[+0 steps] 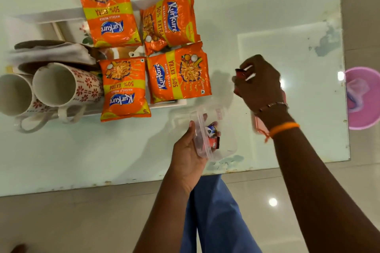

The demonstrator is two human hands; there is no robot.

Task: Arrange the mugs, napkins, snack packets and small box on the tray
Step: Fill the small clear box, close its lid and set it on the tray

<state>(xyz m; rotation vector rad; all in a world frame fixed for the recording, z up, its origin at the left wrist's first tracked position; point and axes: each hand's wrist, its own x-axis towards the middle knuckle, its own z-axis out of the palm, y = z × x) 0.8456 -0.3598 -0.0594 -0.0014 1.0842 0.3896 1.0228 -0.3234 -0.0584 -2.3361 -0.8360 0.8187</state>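
Several orange snack packets [125,88] lie on the white tray [166,104], some hanging over its rim. Two patterned mugs [67,86] stand at the tray's left end, with folded napkins [51,52] behind them. My left hand [189,150] holds a small clear plastic box [218,135] above the table's front edge; a few small sachets sit inside it. To the right of the tray, my right hand [259,82] is raised over the table with its fingers closed on a small red sachet [240,73].
The glass table top [267,26] ends at its front edge just behind my left wrist. A pink lid [259,125] lies under my right wrist. A pink bucket [364,98] stands on the floor beyond the table's right edge.
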